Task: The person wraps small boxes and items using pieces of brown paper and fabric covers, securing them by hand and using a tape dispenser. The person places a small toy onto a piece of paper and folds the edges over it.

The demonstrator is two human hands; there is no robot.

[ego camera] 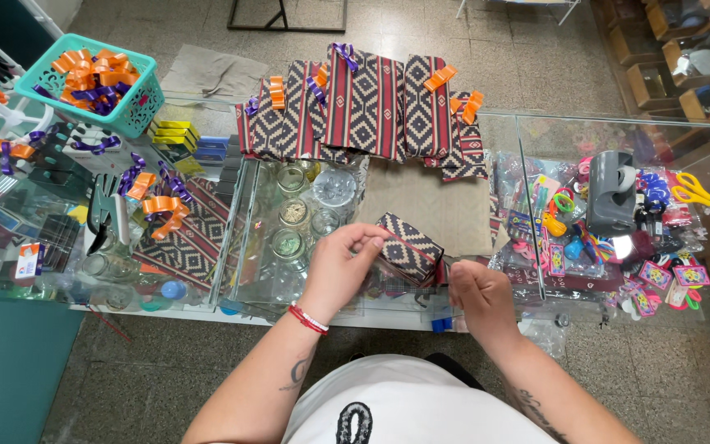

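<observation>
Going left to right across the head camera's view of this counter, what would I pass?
Teal basket of bows → left hand → small patterned box → right hand → grey tape dispenser → yellow scissors.

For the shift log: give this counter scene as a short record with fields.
Left hand: rests on a small box wrapped in red-black-cream geometric patterned paper.
Right hand: closed, beside the box; contact unclear.
Surface: glass display counter.
Behind: row of parcels in the same patterned paper, with orange and purple ribbon bows.
Far left: teal plastic basket of bows.
Right: grey tape dispenser, yellow-handled scissors.
</observation>
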